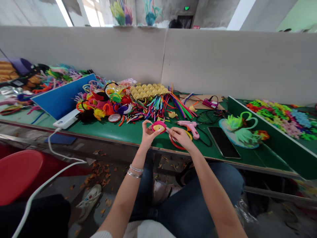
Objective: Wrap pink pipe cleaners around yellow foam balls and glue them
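The left hand [148, 136] pinches the pink and yellow piece [158, 126] between both hands. The right hand [182, 137] has bent fingers just right of it; what they hold is hard to tell.

Gotta be a craft workshop, judging by all this stuff. Picture the view as a clock face: a long green worktable [121, 134] runs from 9 to 3, a pink glue gun [190, 126] sits near the centre toward 3, pipe cleaners [159, 105] are bunched just off centre at 12, and fuzzy little flowers [282, 115] are heaped out at 3. Scraps [99, 175] litter the floor around 8. There's even a lit green exit sign [186, 8] up past 12, so public-type building, I reckon.
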### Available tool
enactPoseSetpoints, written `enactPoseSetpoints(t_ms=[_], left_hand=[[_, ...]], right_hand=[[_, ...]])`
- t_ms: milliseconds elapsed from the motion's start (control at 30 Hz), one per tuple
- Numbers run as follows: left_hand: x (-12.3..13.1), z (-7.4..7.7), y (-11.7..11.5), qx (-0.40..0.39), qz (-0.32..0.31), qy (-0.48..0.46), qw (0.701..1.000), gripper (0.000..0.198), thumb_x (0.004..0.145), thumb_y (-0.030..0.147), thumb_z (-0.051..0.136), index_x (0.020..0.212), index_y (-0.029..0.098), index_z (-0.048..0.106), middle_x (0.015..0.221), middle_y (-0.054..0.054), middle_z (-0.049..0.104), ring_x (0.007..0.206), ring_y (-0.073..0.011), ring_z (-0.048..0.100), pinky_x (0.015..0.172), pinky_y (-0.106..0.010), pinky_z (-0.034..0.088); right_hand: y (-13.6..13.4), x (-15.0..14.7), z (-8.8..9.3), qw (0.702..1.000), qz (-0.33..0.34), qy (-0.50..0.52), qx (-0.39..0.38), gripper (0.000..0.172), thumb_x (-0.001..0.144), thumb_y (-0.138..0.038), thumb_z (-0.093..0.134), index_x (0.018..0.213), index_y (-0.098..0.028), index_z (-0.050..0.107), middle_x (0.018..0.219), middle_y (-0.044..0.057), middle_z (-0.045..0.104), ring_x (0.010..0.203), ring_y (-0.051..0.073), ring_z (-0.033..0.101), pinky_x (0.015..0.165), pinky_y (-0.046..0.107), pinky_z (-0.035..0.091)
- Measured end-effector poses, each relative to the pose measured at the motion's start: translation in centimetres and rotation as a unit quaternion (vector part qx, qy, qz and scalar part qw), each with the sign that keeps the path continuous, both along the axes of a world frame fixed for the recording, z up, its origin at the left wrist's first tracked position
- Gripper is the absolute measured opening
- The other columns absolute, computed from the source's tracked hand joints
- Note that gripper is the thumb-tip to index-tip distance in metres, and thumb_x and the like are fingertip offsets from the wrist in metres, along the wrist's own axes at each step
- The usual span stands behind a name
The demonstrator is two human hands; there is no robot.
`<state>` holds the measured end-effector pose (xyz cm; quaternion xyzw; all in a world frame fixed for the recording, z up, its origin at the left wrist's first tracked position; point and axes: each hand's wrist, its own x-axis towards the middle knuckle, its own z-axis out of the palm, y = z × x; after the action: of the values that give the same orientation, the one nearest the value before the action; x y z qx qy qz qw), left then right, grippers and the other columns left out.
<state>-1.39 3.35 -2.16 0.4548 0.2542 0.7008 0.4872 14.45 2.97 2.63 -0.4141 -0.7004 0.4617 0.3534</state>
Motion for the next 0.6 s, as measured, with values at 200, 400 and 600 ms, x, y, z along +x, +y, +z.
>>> enactPoseSetpoints(t_ms=[200, 400, 600], left_hand=[[-0.12, 0.02, 0.04, -0.005, -0.014, -0.027, 1.0, 0.059, 0.061, 0.029, 0.078, 0.095, 0.026, 0.03, 0.091, 0.001, 0.069, 0.082, -0.0132, 0.068, 0.075, -0.026, 0.053], [-0.1, 0.26, -0.1, -0.011, -0.028, -0.035, 0.999, 0.056, 0.062, 0.026, 0.077, 0.094, 0.026, 0.031, 0.087, 0.002, 0.069, 0.082, -0.0143, 0.068, 0.076, -0.028, 0.053], [0.0, 0.25, -0.19, -0.015, -0.036, -0.034, 0.999, 0.056, 0.062, 0.024, 0.077, 0.094, 0.026, 0.031, 0.085, 0.003, 0.068, 0.081, -0.0142, 0.068, 0.078, -0.029, 0.051]], right_hand=[[-0.06, -0.17, 0.09, 1.0, 0.009, -0.001, 0.012, 0.047, 0.075, -0.063, 0.048, 0.059, -0.019, 0.049, 0.051, -0.005, 0.039, 0.049, 0.009, 0.036, 0.051, 0.025, 0.03], [-0.02, 0.12, 0.19, 1.0, 0.019, -0.002, -0.003, 0.045, 0.076, -0.06, 0.049, 0.06, -0.018, 0.049, 0.049, -0.006, 0.037, 0.048, 0.008, 0.033, 0.05, 0.024, 0.027], [0.06, 0.5, 0.09, 0.999, 0.036, -0.015, -0.007, 0.046, 0.077, -0.059, 0.049, 0.059, -0.017, 0.05, 0.051, -0.005, 0.043, 0.049, 0.008, 0.038, 0.052, 0.024, 0.029]])
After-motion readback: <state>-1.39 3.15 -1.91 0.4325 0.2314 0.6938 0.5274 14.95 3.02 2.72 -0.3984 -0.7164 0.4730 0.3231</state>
